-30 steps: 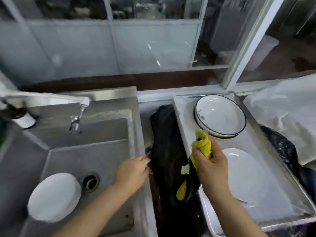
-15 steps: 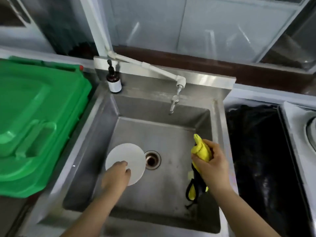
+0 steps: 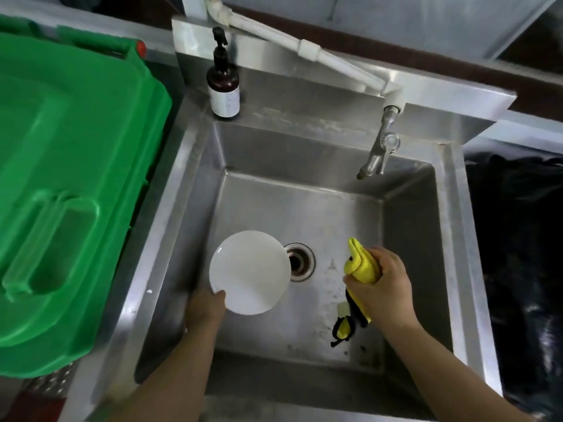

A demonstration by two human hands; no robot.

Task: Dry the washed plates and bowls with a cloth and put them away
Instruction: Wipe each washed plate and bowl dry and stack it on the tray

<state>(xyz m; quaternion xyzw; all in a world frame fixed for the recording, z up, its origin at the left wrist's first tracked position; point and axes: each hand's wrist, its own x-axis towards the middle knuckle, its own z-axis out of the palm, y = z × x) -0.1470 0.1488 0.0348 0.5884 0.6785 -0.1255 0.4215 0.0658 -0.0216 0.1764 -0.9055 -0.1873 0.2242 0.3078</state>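
A white plate (image 3: 249,272) is inside the steel sink (image 3: 323,214), just left of the drain, tilted with its near edge raised. My left hand (image 3: 204,308) grips that near-left rim, thumb on top of the plate. My right hand (image 3: 382,287) is over the right part of the basin and holds a bunched yellow cloth (image 3: 361,263); the cloth's dark-edged end hangs below my fist.
A tap (image 3: 379,147) reaches over the sink's back right. A brown pump bottle (image 3: 223,83) stands on the back left ledge. A green bin lid (image 3: 61,178) lies to the left. A black bag (image 3: 518,269) fills the space on the right.
The view swung left from the tray with bowls to the sink. My left hand reached into the basin, took the white plate's rim and tilted it up. My right hand kept the yellow cloth.
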